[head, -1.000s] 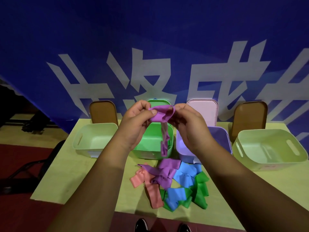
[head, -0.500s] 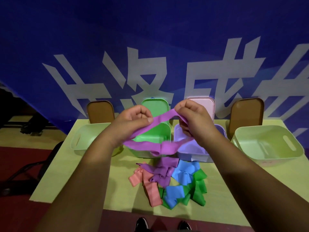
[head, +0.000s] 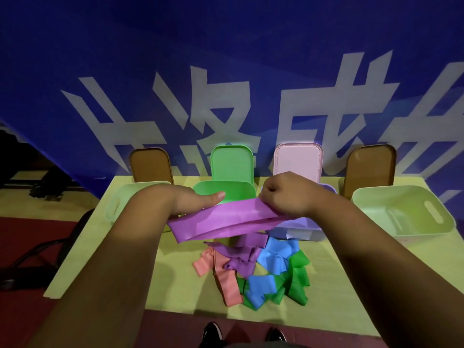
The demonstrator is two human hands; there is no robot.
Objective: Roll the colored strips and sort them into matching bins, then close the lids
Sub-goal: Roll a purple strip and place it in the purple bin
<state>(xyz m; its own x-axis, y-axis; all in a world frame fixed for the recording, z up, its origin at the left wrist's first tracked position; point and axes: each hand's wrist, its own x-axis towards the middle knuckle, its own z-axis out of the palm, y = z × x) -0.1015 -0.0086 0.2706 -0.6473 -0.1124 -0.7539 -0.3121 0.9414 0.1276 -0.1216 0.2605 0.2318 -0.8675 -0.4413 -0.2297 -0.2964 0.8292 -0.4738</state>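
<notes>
A purple strip [head: 226,221] hangs stretched and doubled between my hands, above the table. My left hand [head: 190,200] holds its left end, thumb laid along the top. My right hand [head: 288,197] pinches its right end with curled fingers. Below lies a pile of loose strips: pink [head: 223,275], purple [head: 241,257], blue [head: 273,257] and green [head: 298,280]. Behind my hands stand the green bin [head: 236,192] and the purple bin [head: 298,229], both open, with a green lid [head: 232,163] and a pink lid [head: 297,160] upright behind them.
Pale green bins stand at the left [head: 120,199] and right [head: 404,212] ends of the yellow-green table [head: 175,280], each with a brown lid [head: 149,163] [head: 369,167] leaning on the blue banner. A dark chair [head: 37,257] is left of the table. My shoes [head: 213,334] show below.
My hands drew apart and came lower; the purple strip went from a bunched hanging piece to a long doubled band stretched between them.
</notes>
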